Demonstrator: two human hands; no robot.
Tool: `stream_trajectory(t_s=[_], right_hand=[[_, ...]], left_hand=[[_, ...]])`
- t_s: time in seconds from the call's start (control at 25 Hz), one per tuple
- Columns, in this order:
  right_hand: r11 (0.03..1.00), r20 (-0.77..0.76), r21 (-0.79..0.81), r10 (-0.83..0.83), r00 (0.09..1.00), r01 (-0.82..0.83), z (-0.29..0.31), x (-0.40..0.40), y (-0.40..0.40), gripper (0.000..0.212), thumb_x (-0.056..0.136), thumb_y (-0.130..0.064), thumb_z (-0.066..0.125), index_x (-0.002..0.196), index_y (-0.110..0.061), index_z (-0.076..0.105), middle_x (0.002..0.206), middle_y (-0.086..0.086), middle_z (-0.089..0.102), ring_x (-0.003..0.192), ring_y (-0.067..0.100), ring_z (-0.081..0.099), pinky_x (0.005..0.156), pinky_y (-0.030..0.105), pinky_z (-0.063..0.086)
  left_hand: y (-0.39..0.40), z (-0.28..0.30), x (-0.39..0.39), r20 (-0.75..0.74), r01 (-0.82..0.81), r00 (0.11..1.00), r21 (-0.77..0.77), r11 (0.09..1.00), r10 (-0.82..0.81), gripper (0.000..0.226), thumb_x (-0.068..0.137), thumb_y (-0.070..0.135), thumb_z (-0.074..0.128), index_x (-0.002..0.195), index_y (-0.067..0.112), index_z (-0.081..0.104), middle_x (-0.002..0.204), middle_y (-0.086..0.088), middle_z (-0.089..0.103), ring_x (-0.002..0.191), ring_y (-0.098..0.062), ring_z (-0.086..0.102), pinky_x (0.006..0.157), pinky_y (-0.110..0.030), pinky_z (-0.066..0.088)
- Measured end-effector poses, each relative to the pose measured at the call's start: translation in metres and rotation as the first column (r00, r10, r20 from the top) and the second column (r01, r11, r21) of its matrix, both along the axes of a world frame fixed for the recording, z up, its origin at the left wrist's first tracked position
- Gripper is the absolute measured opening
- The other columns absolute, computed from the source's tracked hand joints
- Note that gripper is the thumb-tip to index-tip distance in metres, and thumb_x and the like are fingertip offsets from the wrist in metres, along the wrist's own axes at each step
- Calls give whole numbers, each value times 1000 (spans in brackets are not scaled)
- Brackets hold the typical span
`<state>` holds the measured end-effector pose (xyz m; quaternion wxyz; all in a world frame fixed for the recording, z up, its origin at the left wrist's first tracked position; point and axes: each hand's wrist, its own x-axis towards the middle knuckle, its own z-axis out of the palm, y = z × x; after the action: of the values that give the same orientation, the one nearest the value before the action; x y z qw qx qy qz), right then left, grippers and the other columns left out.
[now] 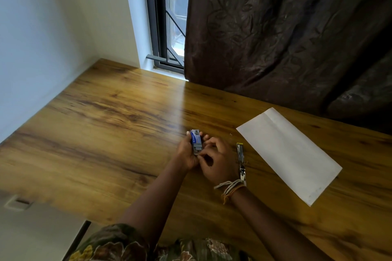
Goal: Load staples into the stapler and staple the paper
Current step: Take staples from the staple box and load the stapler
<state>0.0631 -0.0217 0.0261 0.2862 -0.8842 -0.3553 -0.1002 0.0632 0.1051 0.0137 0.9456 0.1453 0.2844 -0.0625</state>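
Box of staples [195, 139], small and blue, sits in the left hand [186, 152], fingers wrapped round its sides. Its long axis runs away from the person, far end poking out past the fingertips. The near end looks open, with grey staple strips showing at about the thumb.

Right hand [214, 161] is just beside it, thumb and forefinger pinched narrow at that open end. My guess is it is drawing a strip out; whether anything is actually gripped, I cannot tell. The left hand seems to steady the box so the right can pick.

Stapler [241, 161] lies on the table just outside the right wrist, untouched, long axis also pointing away from the person, yellow tip at the far end. It looks opened out flat, probably ready for loading, though it is too small to be sure.

Paper [290, 154], a folded white sheet, lies flat beyond the stapler, well clear of both hands, set diagonally. It looks parked there for later.

All rests on a wooden table [106, 123], with thread bands [230, 186] on the right wrist.
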Motion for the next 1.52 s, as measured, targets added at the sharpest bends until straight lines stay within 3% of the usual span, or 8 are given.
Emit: stream_trajectory(t_s=[0.12, 0.24, 0.36, 0.52, 0.8, 0.96, 1.32, 1.52], right_hand=[[997, -69, 56, -44, 997, 48, 3, 5, 3, 12, 82, -26, 63, 84, -16, 69, 90, 1, 67, 87, 15, 55, 75, 32, 51], [997, -105, -74, 6, 994, -13, 8, 16, 5, 15, 85, -27, 62, 94, -17, 70, 93, 1, 69, 87, 17, 55, 74, 39, 50], [988, -136, -149, 16, 991, -37, 11, 22, 6, 18, 83, -29, 64, 98, -20, 71, 97, 0, 70, 89, 16, 54, 75, 38, 50], [981, -111, -186, 38, 993, -58, 15, 22, 7, 19, 82, -28, 66, 98, -20, 71, 98, 1, 71, 91, 17, 55, 76, 37, 51], [976, -3, -216, 28, 1000, -28, 17, 18, 14, 17, 81, -27, 64, 93, -17, 71, 102, 6, 70, 92, 20, 58, 76, 34, 48], [983, 9, -182, 3, 1000, -2, 15, 16, 11, 16, 81, -26, 64, 93, -16, 71, 96, 5, 71, 89, 19, 58, 73, 32, 49], [998, -172, -50, -46, 984, 38, 12, 11, 10, 18, 86, -24, 60, 99, -16, 69, 98, 3, 66, 92, 15, 57, 74, 27, 50], [991, -290, 6, -128, 948, 136, 12, 11, 11, 11, 83, -24, 62, 89, -18, 69, 90, -2, 66, 79, 10, 58, 65, 24, 51]], left_hand=[[1, -4, 1, -17, -6, 1000, -9, 1000, 6, 57, 100, 52, 25, 87, 8, 57, 80, -13, 64, 77, -26, 67, 69, -37, 56], [2, -6, 1, -12, 1, 1000, -46, 999, -1, 58, 98, 55, 25, 86, 8, 58, 73, -12, 67, 65, -24, 70, 64, -31, 58], [2, -8, 1, -6, 3, 1000, -39, 999, -3, 59, 98, 56, 26, 85, 8, 59, 75, -12, 67, 68, -23, 68, 70, -32, 55], [2, -6, 1, -17, 5, 1000, -18, 1000, -6, 58, 98, 55, 28, 86, 8, 59, 80, -11, 64, 76, -21, 61, 78, -31, 47], [1, -1, -2, 6, 30, 1000, 5, 1000, -30, 59, 98, 55, 24, 83, 9, 58, 82, -11, 59, 74, -20, 57, 75, -30, 45], [1, -1, -1, -13, 21, 1000, -2, 1000, -21, 58, 98, 54, 25, 85, 9, 59, 83, -11, 61, 76, -21, 59, 73, -33, 49], [0, -2, 0, 2, -7, 1000, -6, 1000, 7, 57, 99, 52, 26, 86, 6, 58, 84, -13, 62, 84, -26, 61, 81, -37, 50], [-1, 6, -4, -11, 17, 1000, 11, 1000, -16, 58, 100, 51, 24, 86, 7, 58, 84, -12, 62, 76, -25, 65, 68, -37, 55]])
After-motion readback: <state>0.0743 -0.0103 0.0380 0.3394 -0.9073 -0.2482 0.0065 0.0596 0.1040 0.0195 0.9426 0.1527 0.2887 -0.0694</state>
